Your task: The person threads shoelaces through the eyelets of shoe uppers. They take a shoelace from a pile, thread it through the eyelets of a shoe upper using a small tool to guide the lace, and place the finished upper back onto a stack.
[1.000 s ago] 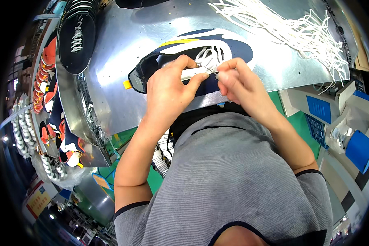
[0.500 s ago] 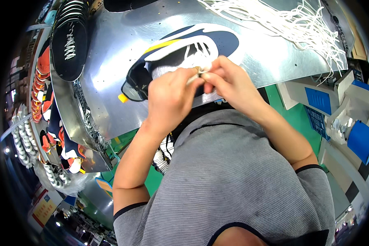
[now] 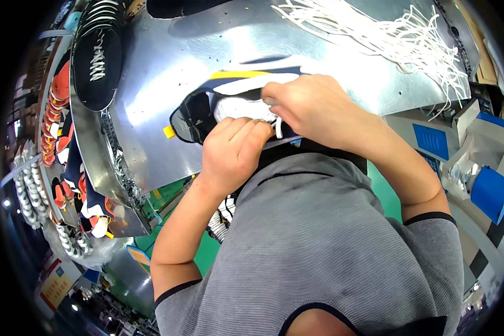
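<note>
One of the two bare hands, the left hand, is bending over the near side of a navy shoe, its knuckles upward and its fingers curling closely together. Its fingertips are turning downward out of sight, so I cannot tell what it is gripping. A white shoelace is hanging just beside its index finger. The left forearm is rising from the lower edge and leaning slightly rightward, with its elbow bending beside the grey shirt.

The right hand is coming across from the right, its back facing up and its wrist almost straight. Its thumb and forefinger are pointing left over the shoe opening, their tips lying close together; I cannot tell whether anything is sitting between them. The right forearm is slanting down to a sharply bending elbow.

The shoe is lying on the metal surface directly before the person, its heel and yellow tab pointing left, its front partly hiding behind the right hand. Loose white laces are spreading along the far right.
</note>
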Tool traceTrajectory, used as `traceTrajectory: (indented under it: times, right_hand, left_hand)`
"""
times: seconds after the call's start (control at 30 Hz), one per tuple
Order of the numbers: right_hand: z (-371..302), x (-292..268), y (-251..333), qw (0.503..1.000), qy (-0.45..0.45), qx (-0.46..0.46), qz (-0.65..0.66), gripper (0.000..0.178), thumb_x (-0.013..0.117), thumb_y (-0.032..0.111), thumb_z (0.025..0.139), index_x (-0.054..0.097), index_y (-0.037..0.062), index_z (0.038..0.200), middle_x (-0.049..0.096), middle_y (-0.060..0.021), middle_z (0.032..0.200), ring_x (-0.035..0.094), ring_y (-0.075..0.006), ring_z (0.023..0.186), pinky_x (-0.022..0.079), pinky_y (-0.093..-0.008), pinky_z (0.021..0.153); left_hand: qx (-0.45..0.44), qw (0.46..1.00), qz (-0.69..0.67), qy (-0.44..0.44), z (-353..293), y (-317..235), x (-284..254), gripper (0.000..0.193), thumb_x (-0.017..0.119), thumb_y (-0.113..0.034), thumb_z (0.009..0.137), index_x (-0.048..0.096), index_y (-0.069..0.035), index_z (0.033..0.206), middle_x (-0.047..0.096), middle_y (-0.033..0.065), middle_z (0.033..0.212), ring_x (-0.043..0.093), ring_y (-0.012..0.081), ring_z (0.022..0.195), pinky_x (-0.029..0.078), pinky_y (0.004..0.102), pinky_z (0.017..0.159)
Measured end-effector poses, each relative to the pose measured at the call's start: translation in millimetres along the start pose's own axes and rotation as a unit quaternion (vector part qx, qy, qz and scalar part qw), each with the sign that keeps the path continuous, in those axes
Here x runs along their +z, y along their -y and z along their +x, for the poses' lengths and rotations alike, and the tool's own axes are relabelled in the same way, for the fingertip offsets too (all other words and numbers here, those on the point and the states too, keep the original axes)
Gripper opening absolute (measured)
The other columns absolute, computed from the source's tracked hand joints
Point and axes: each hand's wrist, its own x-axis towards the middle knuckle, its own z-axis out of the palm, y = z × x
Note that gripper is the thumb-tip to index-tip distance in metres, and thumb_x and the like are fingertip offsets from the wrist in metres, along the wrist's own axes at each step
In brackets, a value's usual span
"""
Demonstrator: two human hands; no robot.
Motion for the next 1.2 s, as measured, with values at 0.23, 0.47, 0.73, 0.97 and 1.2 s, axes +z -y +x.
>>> traceTrajectory:
  times: [0.23, 0.47, 0.73, 0.97, 1.2]
  right_hand:
    - [9, -2, -9, 0.945, -0.047, 0.075, 0.315, 0.017, 0.07, 0.014, 0.088, 0.071, 0.006, 0.102, 0.073, -0.0111, 0.092, 0.07, -0.026, 0.079, 0.055, -0.0349, 0.073]
    - [30, -23, -18, 0.9, -0.126, 0.099, 0.404, 0.017, 0.072, 0.011, 0.089, 0.073, 0.0025, 0.104, 0.073, -0.007, 0.101, 0.068, -0.0119, 0.091, 0.056, -0.0259, 0.086]
    - [34, 15, -11, 0.905, -0.044, 0.176, 0.386, 0.01, 0.069, 0.012, 0.09, 0.07, 0.0028, 0.092, 0.064, 0.0021, 0.087, 0.055, -0.0049, 0.083, 0.044, -0.0218, 0.076]
    - [15, 16, -5, 0.928, -0.146, 0.134, 0.315, 0.036, 0.068, 0.024, 0.092, 0.057, 0.0041, 0.12, 0.067, -0.0082, 0.09, 0.062, -0.0166, 0.076, 0.05, -0.0307, 0.071]
    - [3, 15, -13, 0.945, -0.13, 0.16, 0.254, 0.023, 0.059, 0.02, 0.098, 0.054, 0.0019, 0.111, 0.067, -0.012, 0.083, 0.065, -0.0255, 0.073, 0.049, -0.0357, 0.068]
  left_hand:
    - [-0.019, 0.999, -0.024, -0.016, 2, 3, 1, 0.039, 0.082, -0.002, 0.075, 0.051, -0.005, 0.099, 0.066, 0.0099, 0.081, 0.061, 0.0266, 0.063, 0.045, 0.0346, 0.055]
    - [-0.178, 0.978, -0.107, 0.028, -1, 0, -10, 0.07, 0.083, -0.016, 0.078, 0.042, 0.003, 0.131, 0.069, 0.0172, 0.098, 0.071, 0.0299, 0.084, 0.054, 0.0361, 0.069]
    - [-0.432, 0.876, -0.196, -0.091, 18, 4, -5, 0.05, 0.081, -0.024, 0.082, 0.055, -0.003, 0.119, 0.069, 0.0129, 0.099, 0.068, 0.0238, 0.086, 0.053, 0.0354, 0.077]
    - [-0.428, 0.878, -0.138, -0.164, 19, 0, 8, 0.04, 0.082, -0.022, 0.074, 0.064, -0.006, 0.105, 0.07, 0.0092, 0.089, 0.064, 0.0273, 0.078, 0.05, 0.0387, 0.072]
    - [-0.421, 0.886, -0.08, -0.178, 24, -3, 11, 0.045, 0.083, -0.034, 0.074, 0.064, -0.007, 0.104, 0.07, 0.0095, 0.088, 0.064, 0.0294, 0.079, 0.05, 0.0415, 0.074]
